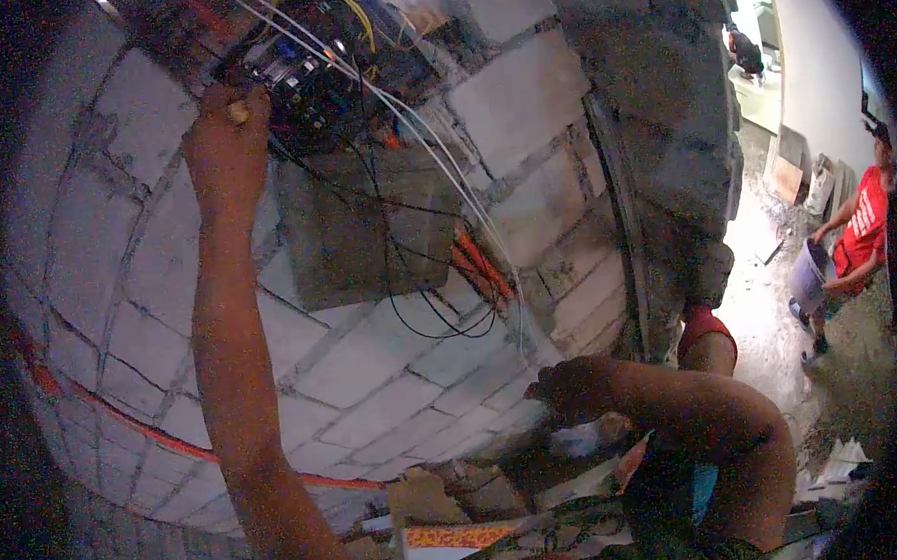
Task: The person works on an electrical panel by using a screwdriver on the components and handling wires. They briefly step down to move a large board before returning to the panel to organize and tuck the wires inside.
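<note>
My left hand (224, 135) is raised at the lower left edge of an open electrical panel (304, 76). Its fingers are closed, and whatever they hold is hidden. Breakers and a tangle of wires fill the panel. Long white wires (427, 131) hang out of it and run down toward my right hand (573, 387). That hand is low at the right with its fingers closed around the wires' lower part, though the fingertips are dark and blurred. Thin black wires (392, 252) dangle in loops between the hands, in front of a grey plastered patch (361, 229).
Block wall (372, 363) surrounds the panel, with orange conduit (480, 264) below it and an orange line (165, 437) at left. Rubble (478, 489) lies low. Another person's red sleeve (706, 337) is behind my right arm. A person in red (861, 222) carries a bucket (812, 274).
</note>
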Tool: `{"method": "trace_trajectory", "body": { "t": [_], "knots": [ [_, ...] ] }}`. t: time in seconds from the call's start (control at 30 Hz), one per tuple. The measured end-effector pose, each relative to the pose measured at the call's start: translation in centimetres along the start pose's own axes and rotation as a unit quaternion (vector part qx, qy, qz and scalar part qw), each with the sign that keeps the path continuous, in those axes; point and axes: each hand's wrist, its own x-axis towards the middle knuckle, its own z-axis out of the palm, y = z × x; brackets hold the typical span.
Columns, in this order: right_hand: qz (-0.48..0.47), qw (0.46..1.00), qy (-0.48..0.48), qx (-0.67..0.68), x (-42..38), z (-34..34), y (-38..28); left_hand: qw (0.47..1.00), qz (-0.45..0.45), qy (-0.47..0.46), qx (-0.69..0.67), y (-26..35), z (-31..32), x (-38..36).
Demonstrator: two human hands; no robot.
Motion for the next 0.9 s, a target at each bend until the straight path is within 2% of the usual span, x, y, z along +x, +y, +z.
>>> {"method": "trace_trajectory", "body": {
  "t": [0.07,0.17,0.2,0.27,0.3,0.37,0.5,0.57,0.6,0.67,0.8,0.87,0.9],
  "knots": [
    [0.015,1.000,-0.019,-0.007,0.2,-0.1,0.0,0.994,0.021,-0.062,0.084,0.1,-0.1,0.3],
    [0.028,0.998,-0.056,-0.022,0.2,-1.3,-0.6,0.982,0.046,-0.120,0.138,-0.6,-0.8,1.1],
    [0.027,0.998,-0.058,-0.021,0.2,-1.6,-0.7,0.982,0.045,-0.121,0.139,-0.6,-1.3,1.6],
    [0.023,0.997,-0.068,-0.011,0.1,-1.9,-1.0,0.976,0.053,-0.184,0.106,-0.7,-2.3,2.4],
    [0.024,0.997,-0.068,-0.009,0.2,-1.8,-1.0,0.976,0.054,-0.186,0.104,-0.7,-2.4,2.5],
    [0.009,0.999,-0.049,0.000,0.1,-1.1,-0.8,0.974,0.134,-0.176,0.050,-0.7,-2.7,2.4],
    [-0.029,0.998,0.024,-0.044,-0.5,0.0,-0.3,0.976,0.136,-0.163,0.038,-0.6,-2.3,2.1],
    [0.016,0.998,-0.064,-0.003,-0.7,-2.1,-1.2,0.999,-0.014,-0.044,-0.004,1.1,-2.2,0.9],
    [0.016,0.998,-0.060,-0.005,-0.6,-2.1,-1.1,0.999,-0.011,-0.041,-0.003,1.0,-2.1,0.7],
    [-0.003,0.999,-0.045,0.001,-0.7,-1.7,-0.7,0.994,-0.105,-0.012,-0.040,1.1,-1.5,0.5],
    [0.019,0.998,-0.067,0.005,-0.2,-1.9,-0.8,0.991,-0.133,-0.027,0.002,1.2,-1.2,0.7],
    [0.020,0.998,-0.060,0.011,-0.4,-2.0,-0.9,0.998,-0.042,-0.038,0.025,0.4,-1.0,0.8],
    [0.019,0.998,-0.061,0.013,-0.4,-1.6,-0.7,0.998,-0.042,-0.040,0.024,0.5,-0.8,0.8]
  ]
}}
